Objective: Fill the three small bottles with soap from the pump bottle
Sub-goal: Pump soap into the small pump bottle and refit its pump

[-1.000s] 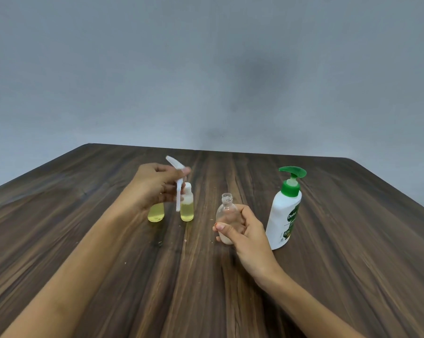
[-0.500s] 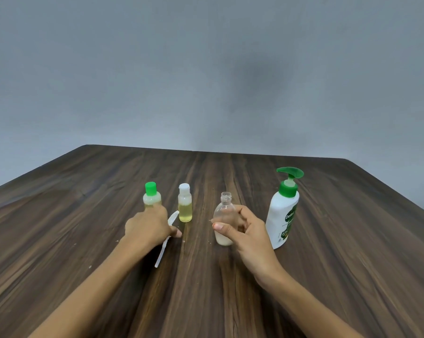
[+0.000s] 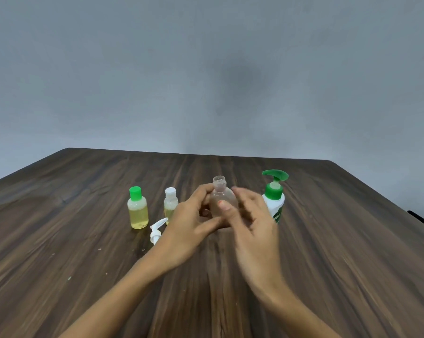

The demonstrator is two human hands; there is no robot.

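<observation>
A clear small bottle [image 3: 219, 185] with no cap is held upright just above the table; my left hand [image 3: 189, 230] wraps it from the left, thumb under its front. My right hand [image 3: 254, 230] is blurred on its right side, fingers spread, thumb still near the bottle's front. The white pump bottle [image 3: 275, 200] with a green pump stands just right of my right hand. A green-capped small bottle [image 3: 137, 211] and a white-capped small bottle [image 3: 170, 201], both holding yellow liquid, stand to the left.
A white pump cap [image 3: 157, 230] lies on the dark wooden table [image 3: 340, 240] just left of my left wrist, in front of the white-capped bottle. A grey wall rises behind the table's far edge.
My left hand laid the white pump cap on the table and came right to take the clear bottle. My right hand has loosened from that bottle and is moving.
</observation>
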